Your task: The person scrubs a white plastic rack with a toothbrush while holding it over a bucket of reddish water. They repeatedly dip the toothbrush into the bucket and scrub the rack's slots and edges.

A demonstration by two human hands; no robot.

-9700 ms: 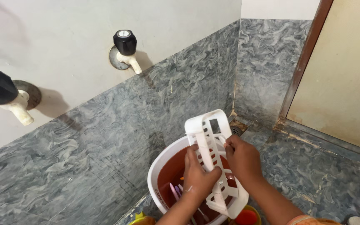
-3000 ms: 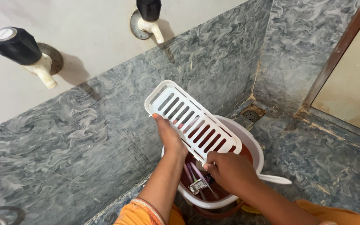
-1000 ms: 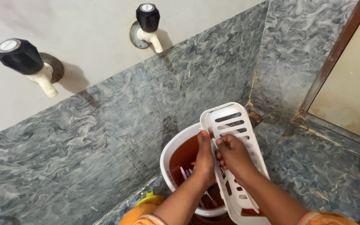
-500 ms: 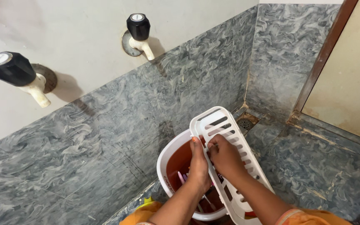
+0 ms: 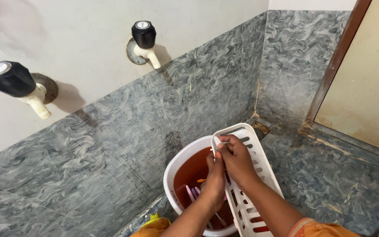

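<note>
Both forearms enter from the lower edge and converge toward the centre, bare to the wrists, with orange sleeves showing at the bottom. The left hand point(image 5: 216, 177) points away from the camera, back uppermost, fingers curled downward and thumb raised. The right hand point(image 5: 237, 159) lies just beside and slightly beyond it, touching it, with its fingers point(image 5: 225, 141) bent and pinched together.

A home washing area or bathroom: two black-capped wall taps point(image 5: 144, 40) jut from a plain white wall, grey marbled tiles point(image 5: 123, 153) clad the lower walls and floor, and a floor drain point(image 5: 259, 128) sits in the corner.
</note>
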